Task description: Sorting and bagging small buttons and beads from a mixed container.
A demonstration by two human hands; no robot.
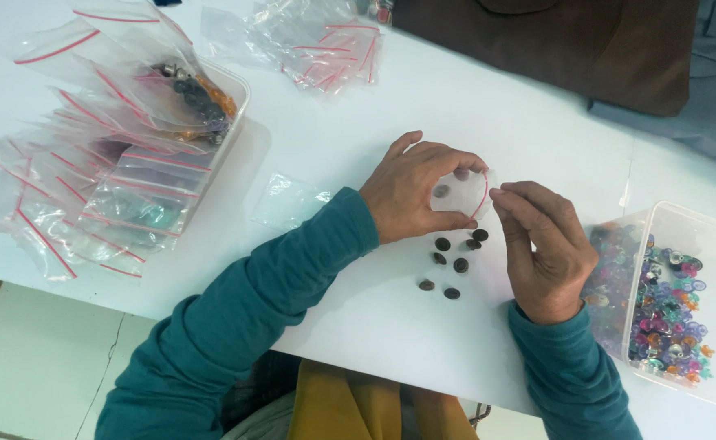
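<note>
Two bare hands meet over the white table [456, 106], the left hand [411, 191] grasping a small clear red-zip plastic bag [464, 191] and the right hand [545, 244] pinching its mouth, seven dark round buttons [451, 261] lying loose at six o'clock.

A white table [472, 106] stands over a pale tiled floor [32, 367] in even light.

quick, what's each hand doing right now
Left hand: closed on the small clear zip bag.
Right hand: fingertips pinching the bag's open edge.
</note>
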